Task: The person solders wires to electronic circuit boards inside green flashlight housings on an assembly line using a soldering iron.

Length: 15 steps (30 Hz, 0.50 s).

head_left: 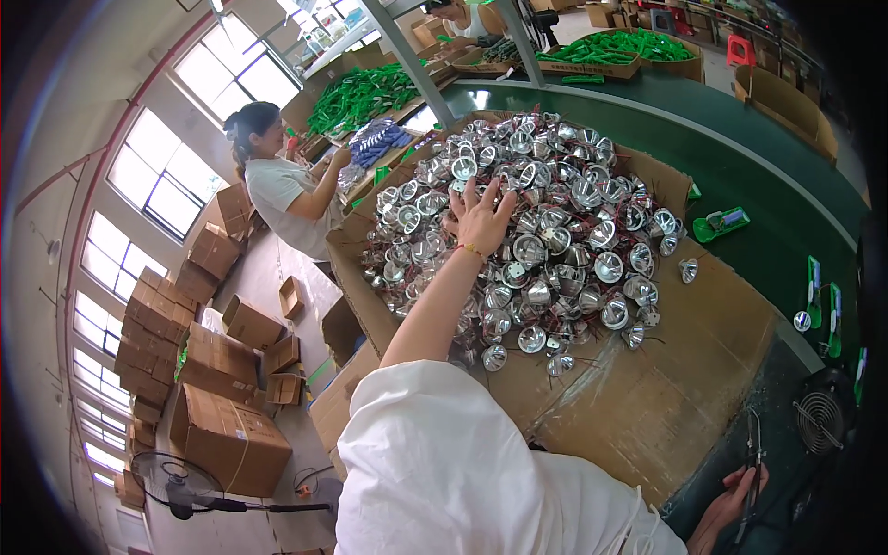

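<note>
My left hand (480,222) reaches out over a large heap of silvery reflector cups (555,242) with thin dark-red wires. Its fingers are spread and rest on the cups, with nothing gripped. The heap lies in a cut-open cardboard box (638,407) whose flattened near side is bare. At the lower right, my right hand (735,495) is closed around a slim metal tool (755,444) with two long thin arms; its exact kind cannot be made out. A single reflector cup (688,269) lies apart at the heap's right edge.
A green conveyor belt (777,199) curves along the far right, carrying green plastic housings (721,223). A small round-grilled fan (820,418) stands near my right hand. Beyond the heap's left side, a co-worker (282,180) handles parts beside green pieces (361,100). Cardboard boxes (227,435) line the left floor.
</note>
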Available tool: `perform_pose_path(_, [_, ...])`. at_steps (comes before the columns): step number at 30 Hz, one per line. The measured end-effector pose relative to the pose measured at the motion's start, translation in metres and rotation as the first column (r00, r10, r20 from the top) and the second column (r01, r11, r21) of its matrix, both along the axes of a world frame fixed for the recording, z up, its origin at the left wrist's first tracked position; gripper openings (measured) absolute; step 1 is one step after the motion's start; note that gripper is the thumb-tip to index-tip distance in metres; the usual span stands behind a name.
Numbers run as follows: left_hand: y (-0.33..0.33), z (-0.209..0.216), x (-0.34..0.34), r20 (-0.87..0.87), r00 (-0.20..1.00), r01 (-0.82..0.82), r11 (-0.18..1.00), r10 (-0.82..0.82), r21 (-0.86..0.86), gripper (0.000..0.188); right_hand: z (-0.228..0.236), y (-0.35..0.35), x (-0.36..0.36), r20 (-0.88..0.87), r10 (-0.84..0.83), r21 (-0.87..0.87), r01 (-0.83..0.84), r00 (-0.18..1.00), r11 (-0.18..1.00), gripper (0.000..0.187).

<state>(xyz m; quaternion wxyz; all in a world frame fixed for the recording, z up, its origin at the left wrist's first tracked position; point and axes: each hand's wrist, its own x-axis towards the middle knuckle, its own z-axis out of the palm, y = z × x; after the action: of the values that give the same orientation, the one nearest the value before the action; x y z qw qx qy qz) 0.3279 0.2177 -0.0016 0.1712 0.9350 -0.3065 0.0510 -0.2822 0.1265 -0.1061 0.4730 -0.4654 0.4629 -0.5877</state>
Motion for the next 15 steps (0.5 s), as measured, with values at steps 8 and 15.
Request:
perform_pose_path(8, [-0.01, 0.024, -0.031, -0.108, 0.993, -0.067, 0.987, 0.052, -0.148, 0.056, 0.013, 0.004, 0.009, -0.042, -0.033, 0.001, 0.033, 0.999, 0.999, 0.024])
perform_pose_path(15, [-0.004, -0.009, 0.009, 0.138, 0.987, 0.096, 0.993, -0.086, -0.068, 0.054, 0.017, 0.007, 0.014, -0.04, 0.005, -0.021, -0.006, 0.999, 1.0, 0.02])
